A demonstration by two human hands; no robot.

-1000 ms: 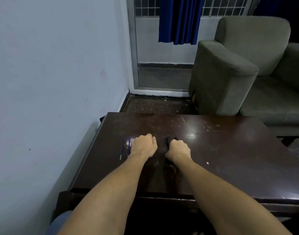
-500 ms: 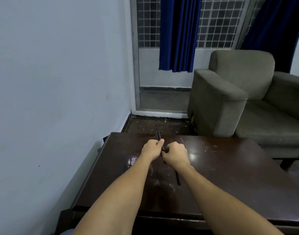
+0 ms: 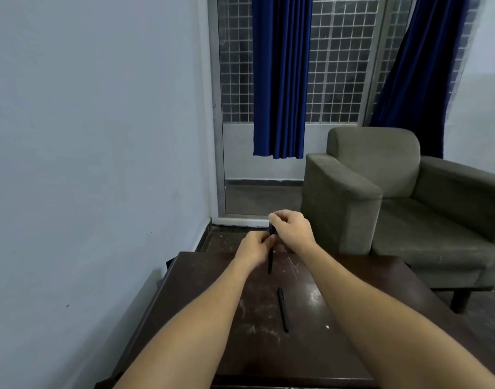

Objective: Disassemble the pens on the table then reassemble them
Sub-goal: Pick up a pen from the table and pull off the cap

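Head view: left hand (image 3: 254, 247) and right hand (image 3: 293, 232) both grip one black pen (image 3: 270, 262).

The light is dim, cool and bluish. Flat daylight comes through the grilled window (image 3: 336, 66) far beyond my left hand (image 3: 254, 249) and right hand (image 3: 292, 230), and it leaves a pale glare on the worktop (image 3: 315, 294) just nearer me than the hands. Shadows are soft; the wall (image 3: 72, 136) darkens low down, left of my hands. The pen (image 3: 270, 262) I grip looks slightly blurred. The wide lens tilts that window's uprights and stretches my forearms (image 3: 201, 318) at the lower edge.
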